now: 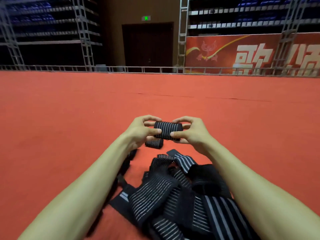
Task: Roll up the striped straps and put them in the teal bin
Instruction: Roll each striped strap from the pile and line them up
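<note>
The red carpet [69,118] fills the view, and no teal bin shows on it, so the carry may start as a blind reach. Nearest the person lies the pile of loose striped straps [173,196], overlapping and crossing one another. Pulling one free could drag its neighbours along or snag.

Beyond the pile, the roll [168,130] is held between the left hand [140,130] and the right hand [192,132], seemingly off the carpet. Its long axis runs left to right across the view, dipping slightly to the right. One end faces each palm, and the pale stripes wrap round it. The stretchy fabric will likely spring open if either grip eases before the loose end is fixed.

A smaller roll [154,143] lies on the carpet just below, its axis also crosswise.

Both thumbs [155,131] press the near face while curled fingers pinch the far side.
</note>
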A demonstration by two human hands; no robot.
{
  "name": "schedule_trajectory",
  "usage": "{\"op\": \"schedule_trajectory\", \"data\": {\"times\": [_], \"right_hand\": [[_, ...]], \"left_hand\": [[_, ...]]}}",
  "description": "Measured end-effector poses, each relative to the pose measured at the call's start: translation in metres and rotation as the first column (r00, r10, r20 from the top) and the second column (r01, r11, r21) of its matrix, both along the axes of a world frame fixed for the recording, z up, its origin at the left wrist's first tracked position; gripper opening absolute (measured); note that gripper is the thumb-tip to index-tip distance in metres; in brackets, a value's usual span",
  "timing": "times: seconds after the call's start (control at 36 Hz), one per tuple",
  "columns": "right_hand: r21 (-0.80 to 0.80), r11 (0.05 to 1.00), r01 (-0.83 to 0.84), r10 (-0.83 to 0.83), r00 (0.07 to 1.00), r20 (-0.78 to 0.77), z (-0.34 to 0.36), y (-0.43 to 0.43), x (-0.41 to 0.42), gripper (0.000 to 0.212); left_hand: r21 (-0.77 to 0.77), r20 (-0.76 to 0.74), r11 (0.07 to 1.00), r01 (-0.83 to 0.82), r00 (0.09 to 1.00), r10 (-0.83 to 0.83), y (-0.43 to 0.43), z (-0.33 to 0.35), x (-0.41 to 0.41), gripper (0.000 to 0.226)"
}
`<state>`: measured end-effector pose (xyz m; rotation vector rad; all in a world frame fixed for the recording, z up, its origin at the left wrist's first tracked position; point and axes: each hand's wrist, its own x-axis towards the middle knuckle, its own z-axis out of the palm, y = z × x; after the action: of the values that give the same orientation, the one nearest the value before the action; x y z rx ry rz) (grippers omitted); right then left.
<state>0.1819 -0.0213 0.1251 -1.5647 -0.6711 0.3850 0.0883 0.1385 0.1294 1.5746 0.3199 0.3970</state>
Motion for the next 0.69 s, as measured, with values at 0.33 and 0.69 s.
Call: {"op": "schedule_trajectory", "data": {"times": [0.33, 0.69], "right_hand": [[-0.249, 0.968, 0.021, -0.023, 1.0, -0.005, -0.059, 0.103, 0.036, 0.035], [-0.336, 0.94, -0.057, 0.074, 0.997, 0.037, -0.11, 0.122, 0.072, 0.035]], "left_hand": [[0.163, -0.234, 0.982, -0.092, 0.964, 0.129, 0.083, -0.056, 0.032, 0.031], [0.447, -0.341, 0.893, -0.045, 0.915, 0.217, 0.103, -0.098, 0.068, 0.027]]}}
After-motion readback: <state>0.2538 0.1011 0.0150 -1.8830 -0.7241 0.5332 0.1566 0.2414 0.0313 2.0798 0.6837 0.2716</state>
